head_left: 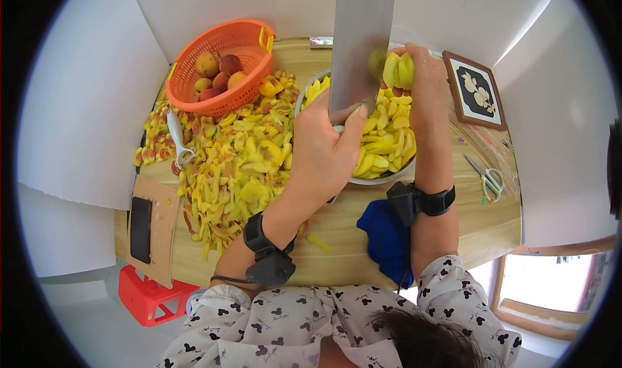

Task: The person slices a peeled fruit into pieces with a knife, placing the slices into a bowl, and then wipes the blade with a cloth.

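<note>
My left hand [324, 151] is closed around the lower end of a wide cleaver [363, 37], whose blade stands upright in front of me. Fingers bent, my right hand [424, 73] grips a peeled yellow peach [398, 71] with cuts in it, close to the right side of the blade. Beneath both hands is a metal bowl [379, 181] heaped with yellow peach slices [385, 149]. The blade and my left hand cover part of the bowl, and the cleaver's handle is mostly hidden in my grip.
Peach peelings [240, 167] spread left of the bowl, with a white peeler [175, 135] on them. Behind stands an orange basket [253, 92] of whole peaches [221, 81]. A phone [140, 230] lies front left; a blue cloth [385, 238], scissors [487, 179] and framed picture [476, 91] are rightward.
</note>
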